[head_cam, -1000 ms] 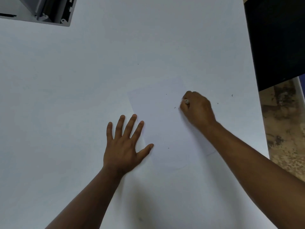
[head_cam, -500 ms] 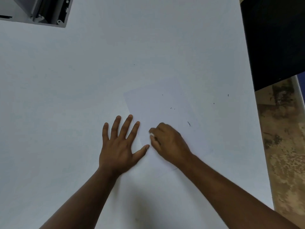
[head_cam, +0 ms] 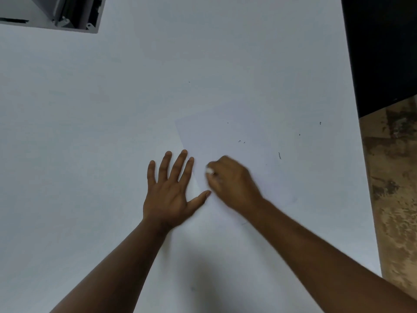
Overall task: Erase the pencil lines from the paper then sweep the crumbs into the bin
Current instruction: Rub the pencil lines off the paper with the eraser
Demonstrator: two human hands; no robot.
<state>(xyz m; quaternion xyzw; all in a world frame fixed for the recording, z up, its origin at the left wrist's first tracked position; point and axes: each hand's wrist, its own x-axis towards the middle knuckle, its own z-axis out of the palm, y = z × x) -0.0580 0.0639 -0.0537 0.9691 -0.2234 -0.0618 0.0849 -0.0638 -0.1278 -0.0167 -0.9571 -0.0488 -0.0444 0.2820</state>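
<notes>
At far upper left, a grey box (head_cam: pixel 56 14) with an open, dark interior sits at the corner of the white counter (head_cam: pixel 90 109). Toward the centre, the left hand (head_cam: pixel 171 190) lies flat and palm-down, its grip open with the fingers spread. The index and middle fingertips and the thumb overlap the left edge of the paper (head_cam: pixel 225 136); the rest of the hand rests on the counter. The paper is a white sheet, barely distinct from the counter, turned so that its long axis runs from upper left toward lower right, its top left corner pointing away from the person. Just right of the left hand, and slightly blurred, the right hand (head_cam: pixel 232 184) is curled over the sheet, its grip closed on a small white eraser (head_cam: pixel 209 171). The eraser projects from the fingertips on the hand's left side, toward the left hand's fingers. Farther right, dark crumbs (head_cam: pixel 279 155) are scattered on the paper and the counter, well apart from both hands. Beyond the counter's right edge, a black surface (head_cam: pixel 383 53) lies above a mottled brown floor (head_cam: pixel 394 188).
</notes>
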